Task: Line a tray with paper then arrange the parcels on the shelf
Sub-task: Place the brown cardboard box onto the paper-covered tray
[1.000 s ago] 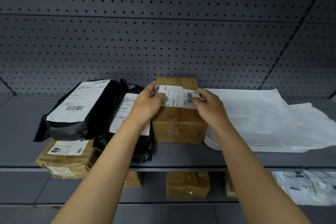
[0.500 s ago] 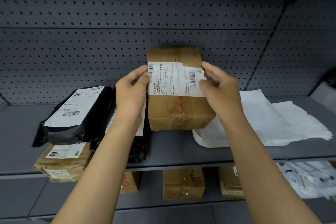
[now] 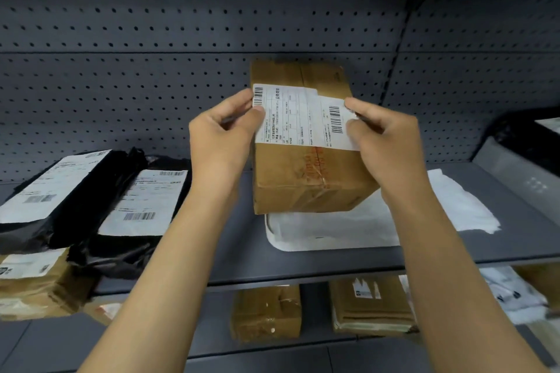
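Two black mailer bags [image 3: 91,203] lie at the left of the grey shelf [image 3: 242,254], atop a brown parcel [image 3: 33,285]. Left hand [image 3: 222,133] and right hand [image 3: 383,136] grip opposite sides of a labelled cardboard box [image 3: 306,166], held tilted in the air above the paper-lined white tray [image 3: 327,233]. Loose white paper [image 3: 463,206] extends rightward.

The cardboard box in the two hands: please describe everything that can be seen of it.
The cardboard box is brown, worn and creased, sealed with clear tape over faded red marks. A white shipping label with barcodes and fine print covers its upper front. The box is held in the air, tilted, above the paper-lined white tray on the grey shelf. The left hand grips its left side and the right hand its right side, thumbs on the label.
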The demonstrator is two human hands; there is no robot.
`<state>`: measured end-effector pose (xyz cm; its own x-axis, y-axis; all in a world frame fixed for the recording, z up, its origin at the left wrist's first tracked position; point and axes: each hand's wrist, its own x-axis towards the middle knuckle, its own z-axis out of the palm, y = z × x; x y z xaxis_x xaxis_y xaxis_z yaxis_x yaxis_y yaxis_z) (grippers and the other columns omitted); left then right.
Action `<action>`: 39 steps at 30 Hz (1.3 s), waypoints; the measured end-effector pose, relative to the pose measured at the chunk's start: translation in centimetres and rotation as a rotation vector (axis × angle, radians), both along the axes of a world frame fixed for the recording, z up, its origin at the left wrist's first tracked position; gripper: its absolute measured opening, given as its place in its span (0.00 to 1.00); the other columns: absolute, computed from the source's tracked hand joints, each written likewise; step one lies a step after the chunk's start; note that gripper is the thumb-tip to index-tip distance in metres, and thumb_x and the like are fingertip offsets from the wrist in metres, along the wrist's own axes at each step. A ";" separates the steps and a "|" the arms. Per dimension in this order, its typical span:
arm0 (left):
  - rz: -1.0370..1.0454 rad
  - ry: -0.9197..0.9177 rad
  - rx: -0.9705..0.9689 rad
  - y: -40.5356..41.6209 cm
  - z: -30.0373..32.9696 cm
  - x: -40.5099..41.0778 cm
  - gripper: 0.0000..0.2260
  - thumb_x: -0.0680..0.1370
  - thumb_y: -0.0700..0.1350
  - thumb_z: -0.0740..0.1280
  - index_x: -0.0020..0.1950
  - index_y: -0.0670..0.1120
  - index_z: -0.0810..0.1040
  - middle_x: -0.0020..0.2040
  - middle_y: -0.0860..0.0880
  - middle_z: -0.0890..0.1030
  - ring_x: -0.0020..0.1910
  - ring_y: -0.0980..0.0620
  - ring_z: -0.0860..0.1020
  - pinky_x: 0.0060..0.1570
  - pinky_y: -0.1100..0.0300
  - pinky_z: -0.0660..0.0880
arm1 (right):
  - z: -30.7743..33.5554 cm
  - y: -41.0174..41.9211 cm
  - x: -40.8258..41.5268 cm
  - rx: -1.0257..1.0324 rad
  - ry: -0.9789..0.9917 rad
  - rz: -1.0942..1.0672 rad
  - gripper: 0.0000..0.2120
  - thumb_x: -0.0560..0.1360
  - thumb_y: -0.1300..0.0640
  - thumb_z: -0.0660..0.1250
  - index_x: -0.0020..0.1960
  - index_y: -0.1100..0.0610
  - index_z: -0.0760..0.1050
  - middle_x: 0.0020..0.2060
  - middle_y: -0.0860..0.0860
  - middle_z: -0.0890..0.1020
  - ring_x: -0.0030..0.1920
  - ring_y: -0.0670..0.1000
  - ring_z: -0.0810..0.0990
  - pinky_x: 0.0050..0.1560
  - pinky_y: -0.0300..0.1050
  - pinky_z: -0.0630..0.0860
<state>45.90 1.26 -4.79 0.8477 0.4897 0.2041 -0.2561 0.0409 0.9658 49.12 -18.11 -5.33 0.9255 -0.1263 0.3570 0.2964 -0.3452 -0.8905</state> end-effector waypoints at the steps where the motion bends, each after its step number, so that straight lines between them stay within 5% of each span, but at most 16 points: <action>1: 0.008 0.003 0.006 -1.3 -0.2 0.5 0.14 0.77 0.38 0.73 0.62 0.44 0.84 0.53 0.51 0.87 0.51 0.60 0.85 0.58 0.63 0.80 | 0.1 -1.3 0.6 -0.014 0.008 0.006 0.17 0.79 0.61 0.65 0.64 0.49 0.82 0.55 0.39 0.83 0.45 0.28 0.78 0.39 0.24 0.73; 4: 0.005 0.003 0.019 -5.0 -0.7 2.1 0.12 0.77 0.39 0.73 0.60 0.45 0.84 0.49 0.54 0.87 0.47 0.63 0.85 0.52 0.68 0.80 | 0.0 -5.0 2.4 -0.047 0.019 0.008 0.17 0.79 0.60 0.65 0.65 0.50 0.82 0.59 0.42 0.84 0.43 0.28 0.78 0.39 0.24 0.74; 9: 0.011 0.044 0.002 -9.5 -2.0 4.5 0.18 0.75 0.42 0.76 0.64 0.42 0.83 0.52 0.50 0.88 0.53 0.54 0.86 0.58 0.58 0.81 | -0.9 -9.6 4.9 -0.065 0.073 0.040 0.17 0.79 0.60 0.64 0.65 0.50 0.81 0.61 0.44 0.84 0.44 0.32 0.80 0.38 0.26 0.75; 15: -0.011 0.148 0.004 -11.9 -4.3 6.4 0.13 0.75 0.36 0.75 0.59 0.44 0.84 0.39 0.58 0.88 0.39 0.61 0.86 0.42 0.67 0.81 | -3.9 -11.4 6.9 -0.088 0.160 0.067 0.18 0.81 0.59 0.63 0.68 0.50 0.79 0.65 0.45 0.82 0.42 0.32 0.79 0.40 0.30 0.77; 18: 0.009 0.206 -0.022 -11.9 -5.7 7.4 0.15 0.74 0.37 0.76 0.61 0.42 0.84 0.43 0.53 0.89 0.41 0.58 0.87 0.46 0.62 0.83 | -5.5 -11.4 7.6 -0.097 0.192 0.086 0.19 0.81 0.59 0.62 0.69 0.50 0.78 0.65 0.46 0.82 0.46 0.40 0.82 0.37 0.27 0.75; 21: 0.024 0.285 -0.040 -12.1 -7.3 8.2 0.17 0.73 0.38 0.77 0.62 0.43 0.84 0.51 0.49 0.88 0.45 0.56 0.87 0.51 0.59 0.83 | -6.5 -11.5 8.2 -0.111 0.230 0.086 0.19 0.80 0.60 0.61 0.69 0.50 0.78 0.64 0.46 0.82 0.51 0.52 0.84 0.43 0.36 0.80; 23: 0.024 0.325 -0.065 -12.1 -8.5 8.5 0.16 0.74 0.38 0.76 0.61 0.44 0.84 0.47 0.51 0.88 0.38 0.61 0.86 0.41 0.65 0.82 | -7.2 -11.4 8.5 -0.120 0.246 0.093 0.20 0.80 0.60 0.61 0.69 0.50 0.78 0.64 0.45 0.82 0.49 0.47 0.84 0.48 0.38 0.80; 25: 0.032 0.350 -0.083 -12.0 -9.5 8.7 0.15 0.74 0.37 0.76 0.60 0.44 0.85 0.42 0.54 0.88 0.35 0.61 0.86 0.37 0.66 0.81 | -8.1 -11.3 8.7 -0.128 0.251 0.110 0.19 0.80 0.60 0.61 0.68 0.50 0.79 0.63 0.45 0.82 0.40 0.36 0.80 0.42 0.29 0.77; 27: 0.036 0.354 -0.090 -12.0 -10.3 8.8 0.15 0.74 0.37 0.76 0.60 0.45 0.85 0.40 0.56 0.88 0.37 0.60 0.86 0.41 0.64 0.83 | -9.2 -11.1 9.0 -0.113 0.266 0.123 0.18 0.80 0.59 0.61 0.67 0.49 0.79 0.63 0.45 0.82 0.41 0.36 0.79 0.38 0.28 0.75; 30: 0.044 0.349 -0.101 -12.2 -10.8 8.8 0.16 0.74 0.39 0.77 0.62 0.45 0.84 0.48 0.51 0.89 0.46 0.53 0.88 0.53 0.55 0.83 | -10.1 -11.1 9.2 -0.065 0.275 0.127 0.17 0.80 0.59 0.61 0.64 0.48 0.81 0.62 0.45 0.81 0.51 0.36 0.78 0.44 0.25 0.73; 36: 0.058 0.375 -0.063 -12.0 -11.0 8.8 0.17 0.72 0.44 0.79 0.59 0.54 0.83 0.60 0.50 0.84 0.55 0.45 0.85 0.59 0.51 0.81 | -10.1 -11.5 9.1 -0.133 0.283 0.148 0.16 0.81 0.55 0.61 0.64 0.44 0.80 0.60 0.44 0.81 0.46 0.40 0.79 0.34 0.26 0.70; 39: 0.045 0.369 0.018 -11.7 -10.4 8.5 0.16 0.74 0.47 0.77 0.60 0.56 0.81 0.60 0.52 0.82 0.57 0.48 0.83 0.61 0.51 0.79 | -9.3 -11.5 8.9 -0.267 0.229 0.125 0.15 0.81 0.55 0.61 0.64 0.46 0.79 0.65 0.47 0.78 0.59 0.44 0.79 0.48 0.29 0.72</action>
<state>54.36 -10.45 -15.14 0.8436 0.5271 -0.1022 0.1080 0.0198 0.9940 58.03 -29.59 -14.63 0.9875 0.0626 0.1444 0.1549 -0.5480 -0.8220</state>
